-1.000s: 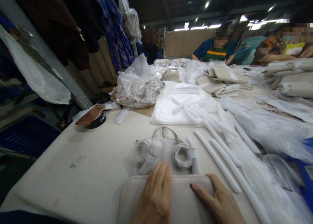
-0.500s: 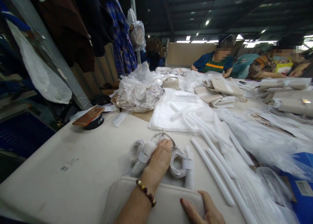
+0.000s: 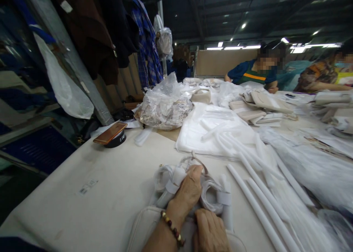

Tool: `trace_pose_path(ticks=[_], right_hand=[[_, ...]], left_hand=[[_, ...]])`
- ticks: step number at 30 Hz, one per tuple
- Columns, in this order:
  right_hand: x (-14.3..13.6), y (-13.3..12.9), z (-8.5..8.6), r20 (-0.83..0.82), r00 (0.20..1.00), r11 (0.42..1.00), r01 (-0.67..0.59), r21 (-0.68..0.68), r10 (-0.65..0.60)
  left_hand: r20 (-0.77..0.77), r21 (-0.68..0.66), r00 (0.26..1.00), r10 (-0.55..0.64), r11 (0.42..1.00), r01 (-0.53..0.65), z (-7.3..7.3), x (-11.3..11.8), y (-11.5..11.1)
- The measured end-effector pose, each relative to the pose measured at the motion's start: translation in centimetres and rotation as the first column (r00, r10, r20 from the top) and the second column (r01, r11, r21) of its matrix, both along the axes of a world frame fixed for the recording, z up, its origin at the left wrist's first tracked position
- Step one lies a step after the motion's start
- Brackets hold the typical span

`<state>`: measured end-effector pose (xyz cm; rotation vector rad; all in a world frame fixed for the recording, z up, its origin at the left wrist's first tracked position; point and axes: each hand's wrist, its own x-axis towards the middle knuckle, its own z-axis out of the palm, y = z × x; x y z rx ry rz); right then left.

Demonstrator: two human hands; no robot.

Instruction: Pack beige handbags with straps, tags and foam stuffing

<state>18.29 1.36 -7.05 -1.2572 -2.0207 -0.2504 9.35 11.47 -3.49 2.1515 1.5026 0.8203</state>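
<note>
A pale beige bag [image 3: 149,222] lies at the near edge of the table, with wrapped straps above it. My left hand [image 3: 187,189], with a bead bracelet at its wrist, reaches over the bag, fingers curled down on the wrapped strap bundle between two coils. One coil [image 3: 163,178] in clear wrap is left of it, the other coil [image 3: 212,196] with a white band is right. My right hand [image 3: 211,230] rests knuckles up on the bag's upper part, its fingers bent under and hidden.
White foam tubes [image 3: 252,204] lie on the right, by a stack of white sheets [image 3: 206,134]. A phone [image 3: 110,133] sits on a black roll at the left. Plastic-wrapped goods [image 3: 165,108] and beige bags [image 3: 264,101] stand farther back. Two people work across the table.
My right hand has moved left and up from the bag's right edge to its middle, its fingers now bent under. My left hand stays on the strap bundle. The view has shifted left.
</note>
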Motion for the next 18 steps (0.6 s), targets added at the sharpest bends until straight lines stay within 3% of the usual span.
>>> trace_pose_path(ticks=[3,5,6,8,10,14,18], right_hand=[[-0.3,0.5,-0.8,0.034,0.998,0.997,0.047,0.057,-0.049],[-0.2,0.4,-0.9,0.021,0.999,0.996,0.036,0.078,-0.038],[-0.1,0.3,-0.8,0.012,1.000,0.998,0.026,0.065,-0.027],[-0.1,0.2,-0.5,-0.006,1.000,1.000,0.002,0.008,-0.002],[-0.1,0.1,-0.3,-0.013,1.000,0.999,-0.012,-0.031,0.012],[-0.2,0.0,-0.2,-0.020,1.000,0.999,-0.007,-0.044,0.006],[-0.4,-0.2,-0.5,-0.041,0.999,0.998,-0.002,-0.064,-0.001]], left_hand=[[0.034,0.088,0.995,-0.092,0.992,0.088,1.7,-0.5,-2.6],[0.008,0.239,0.992,-0.124,0.964,0.118,2.5,-1.4,-4.9],[-0.037,0.389,0.998,-0.045,0.919,0.056,2.7,-2.1,-5.9],[-0.099,0.519,0.958,0.270,0.835,-0.182,2.6,-3.4,-7.1],[-0.187,0.492,0.861,0.474,0.803,-0.335,2.0,-4.7,-7.0],[-0.327,0.361,0.810,0.487,0.856,-0.369,1.1,-5.9,-5.2],[-0.355,0.284,0.796,0.490,0.868,-0.408,1.9,-5.2,-4.9]])
